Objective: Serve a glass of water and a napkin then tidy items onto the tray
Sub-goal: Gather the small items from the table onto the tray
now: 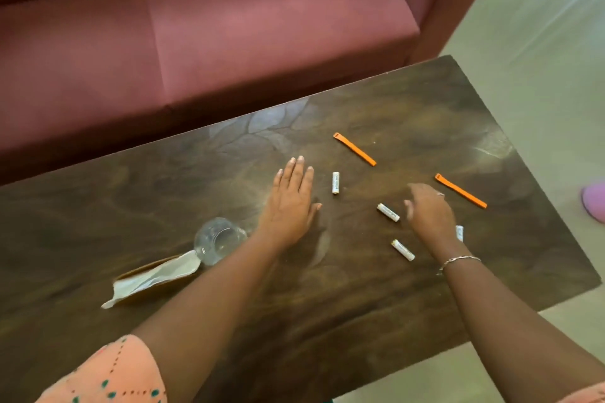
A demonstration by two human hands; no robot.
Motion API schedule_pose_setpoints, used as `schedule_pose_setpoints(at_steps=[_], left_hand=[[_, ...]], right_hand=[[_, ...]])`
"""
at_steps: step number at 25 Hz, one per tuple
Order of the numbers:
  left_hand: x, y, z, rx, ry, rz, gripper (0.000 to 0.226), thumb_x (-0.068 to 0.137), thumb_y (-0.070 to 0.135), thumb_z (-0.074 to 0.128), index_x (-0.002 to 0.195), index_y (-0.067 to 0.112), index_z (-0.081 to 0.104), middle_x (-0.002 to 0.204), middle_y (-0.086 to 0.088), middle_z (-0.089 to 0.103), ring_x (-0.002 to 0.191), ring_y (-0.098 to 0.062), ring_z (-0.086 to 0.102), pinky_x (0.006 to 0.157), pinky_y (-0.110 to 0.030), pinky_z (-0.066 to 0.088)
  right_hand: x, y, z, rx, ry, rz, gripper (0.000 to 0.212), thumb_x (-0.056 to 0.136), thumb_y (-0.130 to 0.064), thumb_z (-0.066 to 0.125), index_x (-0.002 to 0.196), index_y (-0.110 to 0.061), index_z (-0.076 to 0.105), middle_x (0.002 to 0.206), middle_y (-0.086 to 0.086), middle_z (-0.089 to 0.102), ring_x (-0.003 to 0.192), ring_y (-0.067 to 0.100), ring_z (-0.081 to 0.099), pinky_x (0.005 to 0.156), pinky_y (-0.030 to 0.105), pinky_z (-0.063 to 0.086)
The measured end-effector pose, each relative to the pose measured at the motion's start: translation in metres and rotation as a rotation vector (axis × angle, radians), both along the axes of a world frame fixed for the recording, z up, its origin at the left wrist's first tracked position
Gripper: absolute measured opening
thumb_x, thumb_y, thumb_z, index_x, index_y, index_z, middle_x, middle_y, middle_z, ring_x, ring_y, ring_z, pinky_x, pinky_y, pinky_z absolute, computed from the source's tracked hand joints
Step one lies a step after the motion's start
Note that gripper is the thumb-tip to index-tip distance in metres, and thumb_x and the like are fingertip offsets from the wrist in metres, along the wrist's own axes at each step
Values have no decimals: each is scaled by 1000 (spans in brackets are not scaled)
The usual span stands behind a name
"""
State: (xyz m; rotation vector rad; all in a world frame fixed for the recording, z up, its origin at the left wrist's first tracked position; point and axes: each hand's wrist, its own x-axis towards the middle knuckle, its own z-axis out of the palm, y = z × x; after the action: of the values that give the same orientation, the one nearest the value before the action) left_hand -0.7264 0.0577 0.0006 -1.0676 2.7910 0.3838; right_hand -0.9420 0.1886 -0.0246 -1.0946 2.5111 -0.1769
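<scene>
Left hand (289,203) is spread flat low over the table (360,304), fingers straight, just right of the glass (217,240), which touches the napkin (154,276). Right hand (429,213) is blurred among the batteries (388,212); its finger state cannot be told.

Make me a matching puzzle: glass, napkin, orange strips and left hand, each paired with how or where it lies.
Things:
1. clear drinking glass
2. white paper napkin
3. two orange plastic strips
4. left hand

States or places:
A. flat, fingers straight
B. crumpled, leftmost of all
C. lying slanted, roughly parallel
D. upright, at the napkin's end

Pairs: 1-D, 2-B, 3-C, 4-A
</scene>
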Motion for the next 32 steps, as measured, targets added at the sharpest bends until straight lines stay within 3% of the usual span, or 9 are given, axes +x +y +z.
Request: schedule_pose_setpoints(at_steps=[3, 6, 10, 13, 18, 23, 26, 32], left_hand=[[-33, -6, -17, 4, -42, -156, 57, 97, 30, 36, 145, 5, 17, 156, -13, 13, 146, -25, 2, 118, -37, -2], [-69, -23, -33, 8, -67, -283, 45, 95, 22, 42, 136, 6, 33, 145, -14, 34, 143, -25, 15, 118, -37, 1], [-120, -46, -53, -41, -89, -343, 30, 90, 7, 43, 119, 6, 47, 125, -13, 48, 124, -29, 39, 111, -35, 17], [-142, -62, -64, -102, -98, -376, 32, 87, -1, 42, 117, 6, 48, 121, -12, 48, 113, -31, 43, 102, -33, 26], [-163, -79, -79, -144, -152, -445, 36, 90, 3, 40, 125, 9, 43, 131, -12, 43, 125, -30, 37, 109, -39, 25], [-159, -74, -92, -144, -190, -340, 22, 92, 5, 43, 114, 7, 44, 120, -13, 45, 110, -31, 43, 90, -37, 37], [-155, -72, -95, -144, -211, -337, 21, 94, 5, 38, 114, 6, 46, 120, -14, 45, 110, -32, 43, 86, -38, 38], [-157, -77, -92, -57, -166, -292, 21, 92, 2, 39, 112, 5, 44, 117, -15, 51, 109, -34, 48, 85, -39, 39]], right_hand=[[-47, 14, -15, 124, 38, -24, 32, 86, -2, 53, 117, 2, 49, 124, 19, 52, 114, 39, 48, 87, 45, 44], [-78, 6, -26, 108, 93, -41, 29, 85, 3, 50, 114, 2, 51, 118, 22, 50, 107, 42, 48, 81, 45, 43], [-103, -1, -47, 73, 98, -146, 19, 86, -1, 55, 105, 1, 55, 111, 22, 50, 107, 41, 45, 79, 46, 42], [-113, 4, -59, 63, 79, -189, 20, 84, -6, 61, 103, -3, 56, 109, 19, 53, 106, 39, 46, 79, 44, 42], [-120, 10, -71, 29, 100, -163, 15, 82, -4, 61, 97, -5, 59, 102, 17, 55, 100, 37, 49, 77, 41, 41], [-116, 14, -75, -12, 103, -189, 13, 82, 1, 57, 93, -7, 59, 96, 15, 60, 95, 36, 50, 74, 40, 40], [-112, 17, -73, 15, 107, -183, 11, 85, 0, 54, 92, -6, 60, 100, 16, 56, 92, 38, 52, 72, 40, 41], [-83, 7, -44, -256, 122, -218, 10, 82, 0, 57, 85, -10, 60, 93, 10, 61, 85, 29, 54, 66, 29, 34]])
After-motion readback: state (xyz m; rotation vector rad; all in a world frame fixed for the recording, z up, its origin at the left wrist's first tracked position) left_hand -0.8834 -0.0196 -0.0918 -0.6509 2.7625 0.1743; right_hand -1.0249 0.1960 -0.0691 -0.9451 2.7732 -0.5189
